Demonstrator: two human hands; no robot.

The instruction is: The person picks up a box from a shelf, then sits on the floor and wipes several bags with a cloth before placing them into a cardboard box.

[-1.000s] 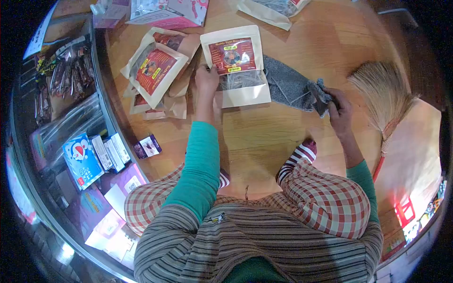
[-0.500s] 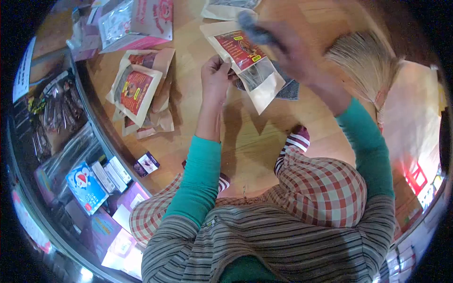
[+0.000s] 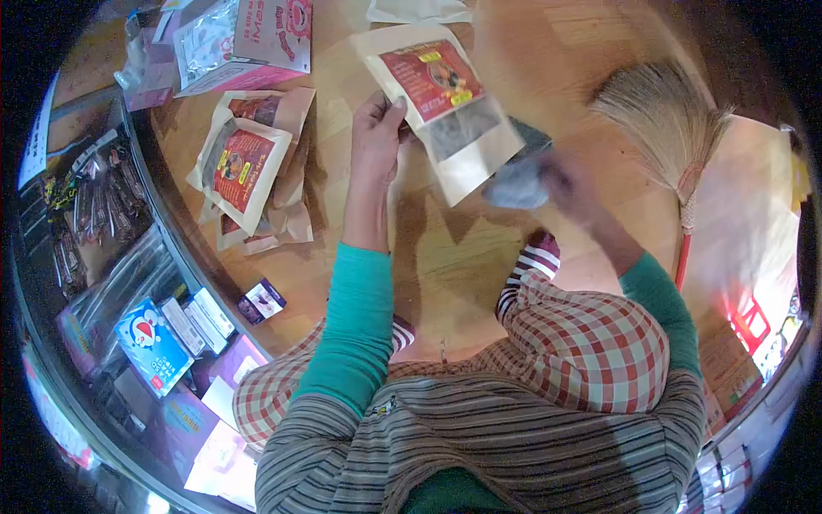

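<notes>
A flat kraft pouch (image 3: 467,141) with a red label and a clear window is held up at a tilt by my left hand (image 3: 377,128), fingers closed on its left edge. To the right of the pouch's lower end, my right hand (image 3: 569,188) is blurred by motion and closed on a crumpled grey cloth (image 3: 516,184). Behind the pouch, a dark flat item (image 3: 533,139) shows in part on the wooden floor.
Several similar pouches (image 3: 244,167) lie stacked at the left. Beyond them stands a pink and white box (image 3: 270,43). A straw broom (image 3: 664,120) lies at the right. Another pouch (image 3: 419,10) is at the top edge. A glass case (image 3: 150,180) curves along the left.
My right hand has moved down with the grey cloth, from the pouch's upper right to beside its lower end. The pouch has shifted slightly left and turned more upright.
</notes>
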